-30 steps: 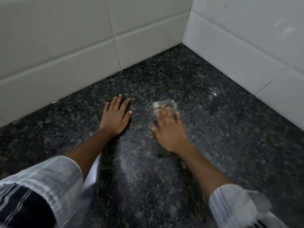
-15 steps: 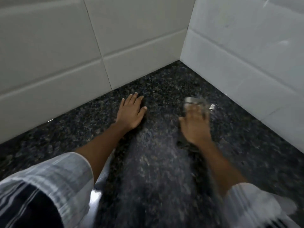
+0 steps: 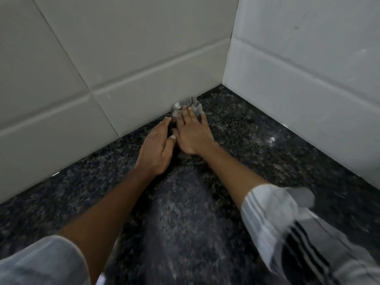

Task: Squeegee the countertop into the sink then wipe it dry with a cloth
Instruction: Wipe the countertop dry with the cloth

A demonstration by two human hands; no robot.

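Note:
A dark speckled granite countertop (image 3: 246,145) fills the lower view, meeting tiled walls in a far corner. My right hand (image 3: 192,134) lies flat on a grey cloth (image 3: 186,104), pressing it against the foot of the back wall; only the cloth's far edge shows past my fingertips. My left hand (image 3: 156,149) rests palm down on the stone right beside the right hand, fingers together, holding nothing. No squeegee and no sink are in view.
Cream wall tiles (image 3: 102,58) rise behind the counter and white tiles (image 3: 308,68) close it on the right. A bright wet glint (image 3: 271,138) shows near the right wall. Striped sleeves cover both upper arms at the bottom.
My right hand has pushed the cloth away from me and to the left, up to the back wall. My left hand stayed flat; the two hands are now side by side.

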